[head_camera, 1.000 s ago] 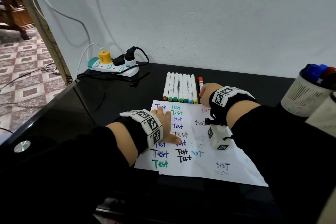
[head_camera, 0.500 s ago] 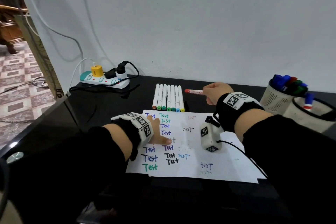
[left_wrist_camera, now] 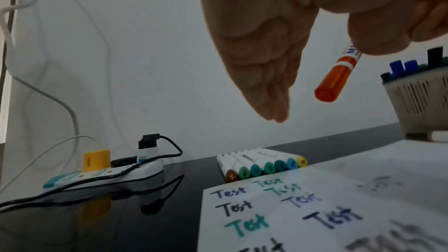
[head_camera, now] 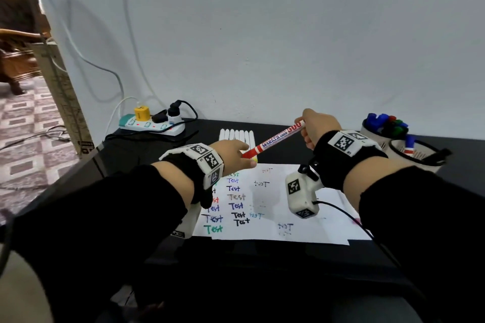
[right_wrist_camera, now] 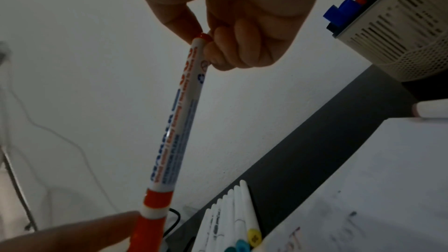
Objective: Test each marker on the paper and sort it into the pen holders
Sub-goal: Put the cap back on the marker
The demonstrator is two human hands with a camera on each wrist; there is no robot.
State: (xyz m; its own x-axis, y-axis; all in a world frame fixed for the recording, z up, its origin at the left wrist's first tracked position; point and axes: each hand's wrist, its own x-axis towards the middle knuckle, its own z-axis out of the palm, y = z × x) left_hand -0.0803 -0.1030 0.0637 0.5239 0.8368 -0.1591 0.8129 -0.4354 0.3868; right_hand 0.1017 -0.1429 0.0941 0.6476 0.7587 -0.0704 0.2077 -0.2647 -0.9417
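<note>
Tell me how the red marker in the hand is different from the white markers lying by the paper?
The red marker is up in the air, tilted, pinched at its back end by the right hand; the white markers lie flat in a row on the table. The red marker has printed writing on its barrel and a long red cap; the white markers are mostly plain, with small colored ends. All are still capped.

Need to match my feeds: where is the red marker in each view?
Head: red marker centre, slanting between both hands.
Left wrist: right of centre, cap end toward the camera.
Right wrist: centre-left, running down from the fingers.
Shared landmark: marker row.
</note>
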